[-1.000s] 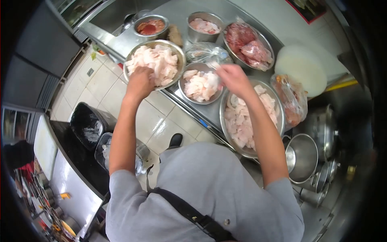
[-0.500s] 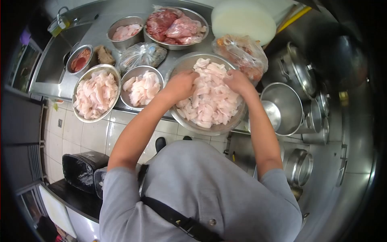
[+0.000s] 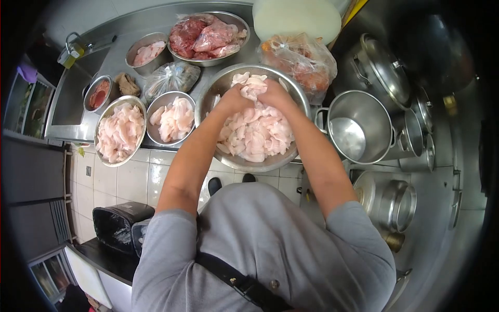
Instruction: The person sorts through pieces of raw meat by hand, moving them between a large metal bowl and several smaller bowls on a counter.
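In the head view, a large steel bowl (image 3: 209,88) holds a heap of pale pink raw meat slices (image 3: 254,136). My left hand (image 3: 234,101) is inside it, fingers curled into the slices at the far left of the heap. Opposite, my right hand (image 3: 275,95) also closes around slices. A raised clump of meat (image 3: 252,86) is squeezed between both hands, hiding most fingertips. To the left stand a smaller steel bowl (image 3: 152,136) and an oval steel bowl (image 3: 97,145), each with similar slices.
Behind are a bowl of bagged red meat (image 3: 208,39), a pot of pale meat (image 3: 148,54), a knotted plastic bag (image 3: 171,80) and a bag of orange-brown food (image 3: 299,65). A round white board (image 3: 296,18) lies at the back. Steel pots (image 3: 361,125) stand on the right.
My hands have come closer together, gathering slices into a clump between them at the bowl's far side. The whole view has shifted slightly.
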A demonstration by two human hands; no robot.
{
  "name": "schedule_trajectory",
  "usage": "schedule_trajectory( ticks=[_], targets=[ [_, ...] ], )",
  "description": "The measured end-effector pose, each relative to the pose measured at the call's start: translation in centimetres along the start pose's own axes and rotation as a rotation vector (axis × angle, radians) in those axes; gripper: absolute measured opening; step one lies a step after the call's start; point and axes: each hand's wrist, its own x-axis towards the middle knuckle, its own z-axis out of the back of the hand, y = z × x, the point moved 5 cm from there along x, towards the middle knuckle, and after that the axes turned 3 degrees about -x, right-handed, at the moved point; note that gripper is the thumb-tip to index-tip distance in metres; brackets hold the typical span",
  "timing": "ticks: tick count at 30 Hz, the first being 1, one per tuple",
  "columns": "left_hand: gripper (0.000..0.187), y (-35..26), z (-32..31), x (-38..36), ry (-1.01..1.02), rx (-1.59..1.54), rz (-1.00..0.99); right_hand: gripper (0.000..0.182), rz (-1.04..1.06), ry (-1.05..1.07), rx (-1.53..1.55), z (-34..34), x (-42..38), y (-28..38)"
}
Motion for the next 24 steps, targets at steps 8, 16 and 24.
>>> schedule_trajectory(
  ticks=[8, 16, 24],
  targets=[
    [0.045, -0.4, 2.4, -3.7, 0.203, -0.766, 0.096, 0.046, 0.144, -0.112, 0.262, 0.8, -0.8, -0.1],
    [0.035, 0.8, 3.1, -4.4, 0.27, -1.42, 0.208, 0.043, 0.393, -0.087, 0.389, 1.1, -7.9, 7.3],
    [0.054, -3.0, 4.6, -7.8, 0.469, -1.718, 0.128, 0.027, 0.258, 0.013, 0.492, 2.4, -7.2, 6.0]
  ],
)
